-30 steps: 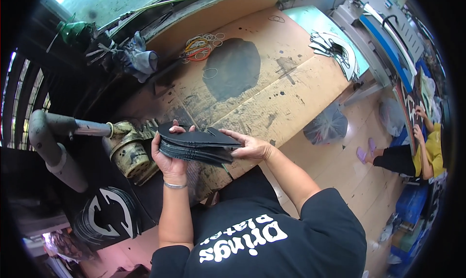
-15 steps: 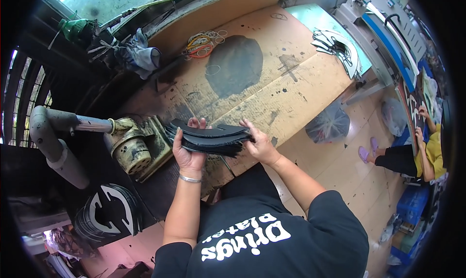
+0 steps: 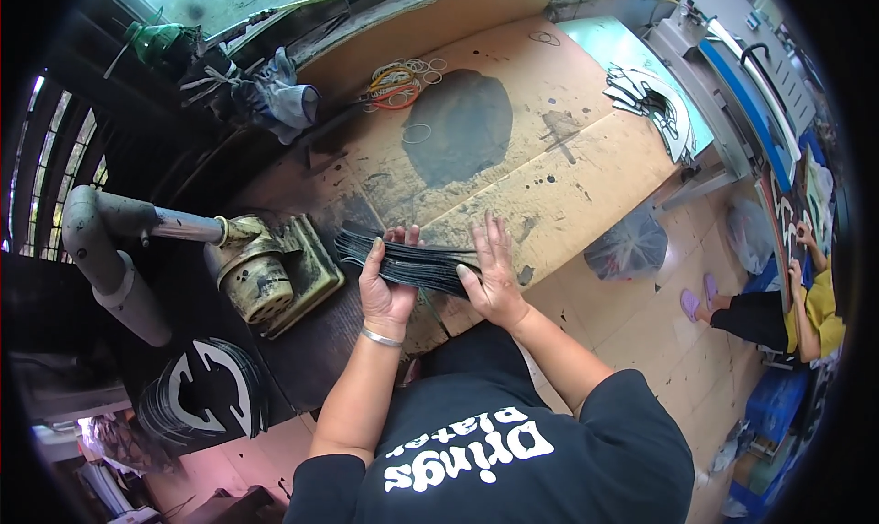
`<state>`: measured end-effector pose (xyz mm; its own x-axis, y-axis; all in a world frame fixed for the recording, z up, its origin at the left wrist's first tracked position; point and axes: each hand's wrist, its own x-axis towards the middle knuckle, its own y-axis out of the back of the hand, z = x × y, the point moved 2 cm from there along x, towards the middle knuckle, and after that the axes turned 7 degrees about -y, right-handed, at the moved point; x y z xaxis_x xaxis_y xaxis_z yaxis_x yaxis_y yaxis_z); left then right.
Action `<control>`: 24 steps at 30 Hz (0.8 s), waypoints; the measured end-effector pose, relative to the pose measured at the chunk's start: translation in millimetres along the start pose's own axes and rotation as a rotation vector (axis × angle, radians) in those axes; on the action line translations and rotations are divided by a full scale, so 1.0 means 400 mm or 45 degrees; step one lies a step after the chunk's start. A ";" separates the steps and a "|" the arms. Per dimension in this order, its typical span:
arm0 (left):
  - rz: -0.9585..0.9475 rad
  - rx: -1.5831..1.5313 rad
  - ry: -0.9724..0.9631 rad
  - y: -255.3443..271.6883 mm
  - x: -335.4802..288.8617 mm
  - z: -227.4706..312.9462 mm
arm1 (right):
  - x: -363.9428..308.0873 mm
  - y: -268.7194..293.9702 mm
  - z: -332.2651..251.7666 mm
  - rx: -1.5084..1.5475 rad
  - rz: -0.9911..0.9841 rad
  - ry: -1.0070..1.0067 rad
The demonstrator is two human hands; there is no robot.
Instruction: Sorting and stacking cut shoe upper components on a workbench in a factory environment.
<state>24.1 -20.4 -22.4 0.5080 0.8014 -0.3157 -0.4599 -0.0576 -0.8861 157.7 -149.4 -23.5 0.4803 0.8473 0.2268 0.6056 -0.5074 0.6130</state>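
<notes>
"While the left hand [image 3: 386,306] clamps on its left end, where does the stack of thin, black, curved sheets [image 3: 417,260] sit?"

"Between both hands, layered edges toward the wearer. Left thumb on the near side, left fingertips showing past the far edge."

"And the right hand [image 3: 499,291]?"

"Open. Fingers straight, thumb spread apart from them, palm side touching the stack's right end."

"Anything on the left wrist?"

"A narrow, silver-coloured metal bracelet [image 3: 380,338]."

"Left of the left hand?"

"Near it, a grimy, cream-coloured, cylindrical housing [image 3: 261,281] joined to a thick, grey, bent pipe [image 3: 105,249]. Nearer the wearer, a nested pile of curved black pieces with pale grey tops [image 3: 243,387]."

"Beyond the hands?"

"Smudged tan cardboard sheeting [image 3: 531,85]. On it, well past the left hand, scissors with orange and yellow handles [image 3: 396,95], beside thin, whitish loops [image 3: 434,64]."

"Right of the right hand?"

"A knotted, translucent plastic bag [image 3: 630,245]; farther off, a person in a yellow top [image 3: 821,309]."
</notes>
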 end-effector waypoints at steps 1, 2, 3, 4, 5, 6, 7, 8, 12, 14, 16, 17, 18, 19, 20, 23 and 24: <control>0.011 0.016 -0.041 -0.015 -0.008 0.001 | 0.003 0.019 -0.038 0.051 0.066 0.108; 0.017 0.014 -0.051 -0.031 -0.015 0.003 | 0.007 0.034 -0.073 0.102 0.131 0.216; -0.062 -0.014 -0.042 -0.056 -0.025 0.004 | 0.010 0.035 -0.107 -0.015 0.061 0.324; -0.141 -0.043 -0.034 -0.072 -0.031 0.004 | 0.012 0.016 -0.107 -0.013 0.056 0.331; -0.137 -0.029 -0.030 -0.037 -0.013 -0.006 | 0.015 -0.016 -0.095 0.041 -0.078 0.266; -0.147 -0.036 -0.042 -0.042 -0.013 -0.007 | 0.035 -0.031 -0.087 0.088 -0.207 0.209; -0.129 -0.007 -0.008 -0.044 -0.027 -0.010 | 0.036 -0.028 -0.088 0.117 -0.099 0.211; -0.110 0.022 0.025 -0.044 -0.036 -0.014 | 0.049 -0.024 -0.084 0.111 -0.100 0.228; -0.031 0.200 0.020 0.022 -0.023 -0.014 | 0.047 -0.040 -0.104 -0.145 -0.171 0.305; -0.064 0.165 0.047 -0.001 -0.017 -0.013 | 0.048 -0.019 -0.119 0.113 -0.202 0.342; -0.189 -0.004 0.017 -0.009 -0.016 -0.006 | 0.044 -0.015 -0.115 0.145 -0.167 0.416; -0.139 -0.010 0.014 -0.001 -0.019 -0.008 | 0.031 -0.025 -0.095 0.098 -0.146 0.326; -0.147 -0.014 0.012 -0.009 -0.024 -0.013 | 0.027 -0.033 -0.078 0.046 -0.116 0.237; -0.220 0.016 0.001 -0.025 -0.041 -0.019 | 0.021 -0.031 -0.078 0.062 -0.043 0.212; -0.292 0.048 -0.011 -0.042 -0.053 -0.024 | 0.031 -0.028 -0.076 0.061 -0.043 0.223; -0.295 -0.043 0.034 -0.029 -0.065 -0.022 | 0.020 -0.009 -0.104 0.068 -0.027 0.308; -0.214 -0.117 0.061 -0.016 -0.033 -0.026 | 0.022 -0.006 -0.088 0.060 -0.021 0.325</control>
<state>28.0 -36.9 -15.9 0.6070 0.7753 -0.1743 -0.2984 0.0191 -0.9542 138.2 -135.1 3.7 0.2982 0.8646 0.4043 0.6438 -0.4949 0.5836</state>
